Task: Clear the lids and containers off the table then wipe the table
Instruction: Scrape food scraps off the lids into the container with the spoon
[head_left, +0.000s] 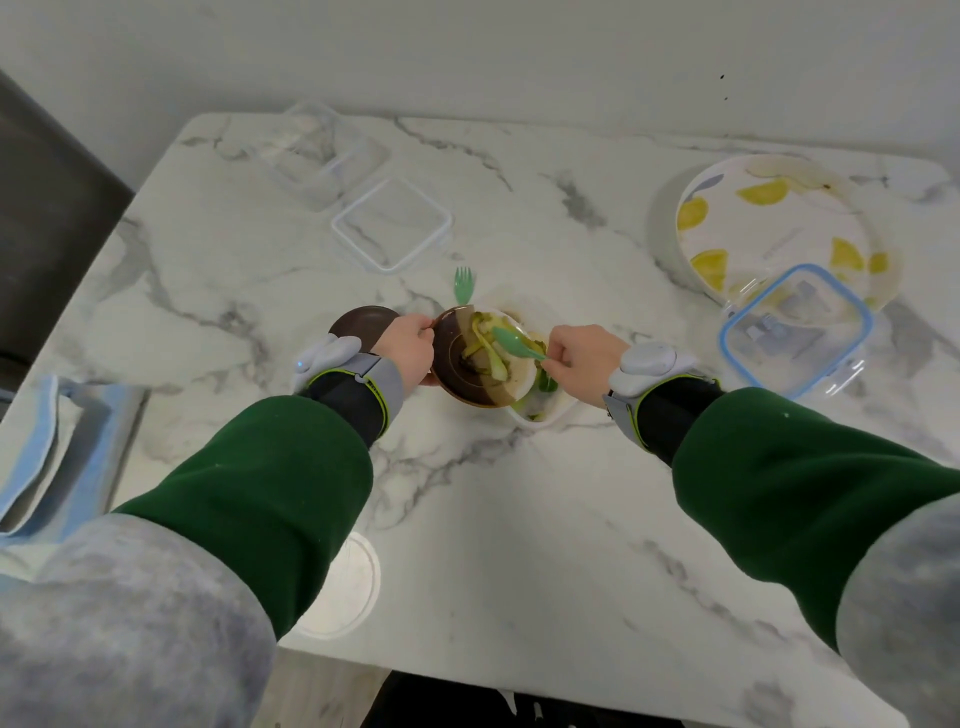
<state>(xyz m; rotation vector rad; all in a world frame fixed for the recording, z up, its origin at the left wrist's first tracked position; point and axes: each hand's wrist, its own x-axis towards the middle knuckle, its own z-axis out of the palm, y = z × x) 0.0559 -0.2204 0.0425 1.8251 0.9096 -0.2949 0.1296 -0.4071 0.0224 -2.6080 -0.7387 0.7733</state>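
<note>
While the left hand (408, 345) is gripping the rim of a tilted brown plate (462, 374) at the table's (519, 519) middle, the right hand (584, 358) is pinching a green spoon (514, 344), pressing it on the food scraps (485, 345). A white container (550, 410) is sitting under the plate. A clear square lid (392, 223) is lying far left, a blue-rimmed container (795, 332) right.

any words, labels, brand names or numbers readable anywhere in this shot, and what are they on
No text can be read.
left wrist strap: a tiny mark on the yellow-green edging, too small to read.
lemon-print plate: pictures only, no words.
blue-rimmed container: no label shows.
</note>
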